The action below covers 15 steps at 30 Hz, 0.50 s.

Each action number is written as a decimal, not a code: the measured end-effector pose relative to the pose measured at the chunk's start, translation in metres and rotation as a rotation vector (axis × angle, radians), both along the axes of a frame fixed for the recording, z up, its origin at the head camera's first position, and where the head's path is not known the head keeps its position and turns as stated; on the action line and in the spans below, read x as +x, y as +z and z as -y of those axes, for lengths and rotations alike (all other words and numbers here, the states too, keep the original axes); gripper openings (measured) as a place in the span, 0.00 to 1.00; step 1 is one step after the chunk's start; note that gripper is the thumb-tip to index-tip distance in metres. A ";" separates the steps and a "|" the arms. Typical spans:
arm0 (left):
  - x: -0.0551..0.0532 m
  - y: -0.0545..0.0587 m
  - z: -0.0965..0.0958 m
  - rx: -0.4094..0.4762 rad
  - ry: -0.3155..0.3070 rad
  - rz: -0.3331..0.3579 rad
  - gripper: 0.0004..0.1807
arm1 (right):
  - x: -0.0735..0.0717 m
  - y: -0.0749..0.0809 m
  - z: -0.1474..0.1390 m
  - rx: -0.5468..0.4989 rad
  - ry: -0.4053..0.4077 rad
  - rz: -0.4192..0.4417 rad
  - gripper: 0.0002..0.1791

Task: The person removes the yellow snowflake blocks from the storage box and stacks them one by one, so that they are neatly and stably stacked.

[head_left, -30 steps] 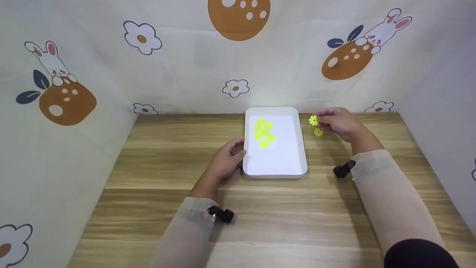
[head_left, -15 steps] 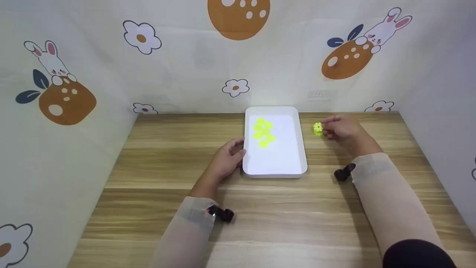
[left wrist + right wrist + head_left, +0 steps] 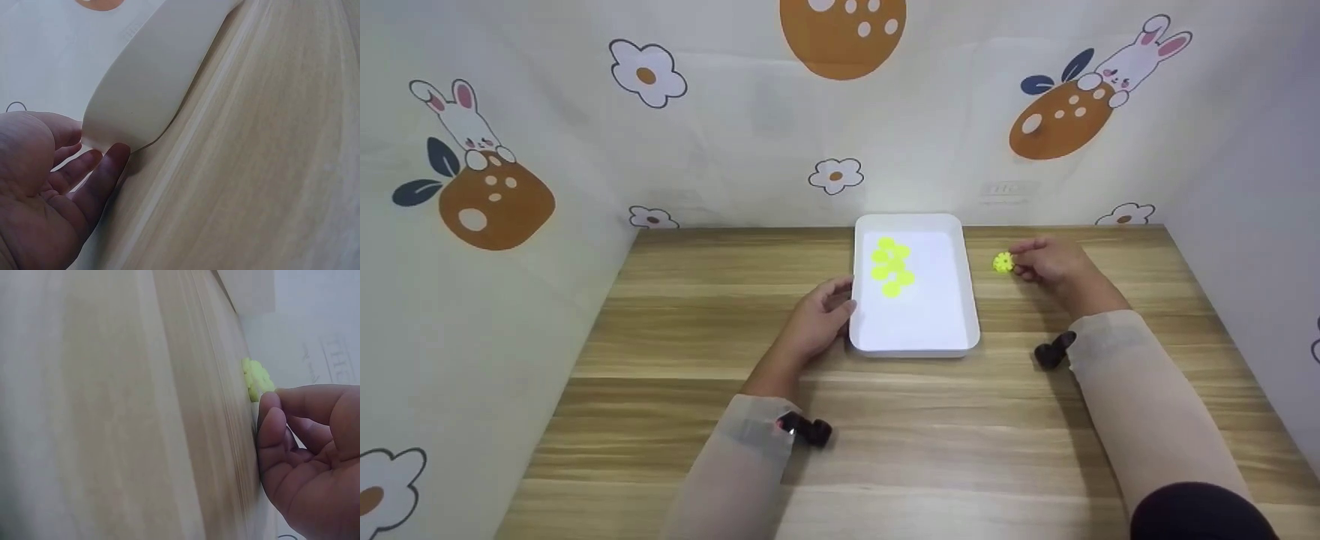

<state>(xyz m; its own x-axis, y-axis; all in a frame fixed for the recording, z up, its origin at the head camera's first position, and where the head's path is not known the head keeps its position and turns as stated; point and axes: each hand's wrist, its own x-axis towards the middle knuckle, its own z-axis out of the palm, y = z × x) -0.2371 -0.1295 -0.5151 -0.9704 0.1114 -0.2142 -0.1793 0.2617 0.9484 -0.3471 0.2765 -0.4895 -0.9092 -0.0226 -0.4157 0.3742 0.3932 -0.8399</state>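
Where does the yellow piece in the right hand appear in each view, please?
Head: the yellow piece is right of the tray, in the right hand.
Left wrist: not in it.
Right wrist: right of centre, slightly above mid-height.
Shared landmark: the table, in all three views.

We wear two beige sleeves [image 3: 727,472]; the right sleeve [image 3: 1151,409] has a small black camera [image 3: 1048,355] near its cuff [image 3: 1110,334], black cloth [image 3: 1204,514] behind.

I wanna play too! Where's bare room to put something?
The table is bare left of the left grip, and nearer than the tray, between the sleeves. The tray's near end is bare too. Crowded: the tray's far left, where discs lie, and right of the tray, where the right grip pinches a disc.
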 end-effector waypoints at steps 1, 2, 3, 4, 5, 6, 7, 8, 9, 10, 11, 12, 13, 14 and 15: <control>0.000 0.000 0.000 -0.004 0.001 -0.001 0.27 | 0.000 0.000 -0.001 -0.004 0.003 0.000 0.21; 0.000 0.000 0.000 -0.009 0.002 -0.003 0.27 | 0.000 -0.001 -0.001 -0.004 0.003 0.004 0.20; 0.000 0.000 0.000 -0.014 0.002 -0.004 0.27 | 0.000 -0.001 -0.001 -0.007 0.002 0.005 0.20; 0.000 0.000 0.000 -0.017 0.002 -0.003 0.27 | 0.001 -0.001 -0.001 -0.013 0.001 0.006 0.21; 0.000 0.000 0.000 -0.017 0.001 -0.003 0.27 | 0.001 -0.002 -0.001 -0.016 0.002 0.006 0.21; 0.000 0.000 0.000 -0.016 0.000 -0.004 0.27 | 0.001 -0.002 -0.001 -0.022 0.001 0.005 0.21; 0.001 -0.001 0.000 -0.007 -0.004 -0.003 0.27 | 0.002 -0.002 -0.001 -0.039 -0.003 0.003 0.22; 0.001 -0.001 0.001 0.004 -0.009 -0.004 0.27 | 0.002 -0.003 -0.001 -0.052 -0.012 -0.001 0.23; 0.001 -0.001 0.001 0.012 -0.013 -0.005 0.27 | 0.002 -0.003 -0.001 -0.071 -0.018 -0.007 0.23; 0.001 -0.001 0.001 0.020 -0.017 -0.005 0.28 | 0.002 -0.003 -0.001 -0.090 -0.025 -0.015 0.24; 0.001 -0.002 0.001 0.029 -0.020 -0.006 0.28 | 0.002 -0.003 -0.001 -0.107 -0.031 -0.023 0.25; 0.001 -0.002 0.002 0.034 -0.022 -0.007 0.28 | 0.002 -0.003 -0.001 -0.126 -0.040 -0.028 0.25; 0.001 -0.002 0.002 0.039 -0.024 -0.008 0.28 | 0.002 -0.002 -0.001 -0.145 -0.046 -0.031 0.25; 0.001 -0.002 0.002 0.038 -0.023 -0.008 0.28 | 0.002 0.000 -0.001 -0.157 -0.051 -0.030 0.25; 0.000 -0.002 0.002 0.033 -0.023 -0.008 0.28 | 0.002 0.001 -0.001 -0.166 -0.048 -0.027 0.24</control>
<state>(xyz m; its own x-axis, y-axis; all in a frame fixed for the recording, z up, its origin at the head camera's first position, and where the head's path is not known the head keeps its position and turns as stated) -0.2367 -0.1314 -0.5173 -0.9692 0.1401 -0.2023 -0.1661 0.2341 0.9579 -0.3454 0.2774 -0.4882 -0.9219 -0.0453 -0.3849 0.3652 0.2308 -0.9019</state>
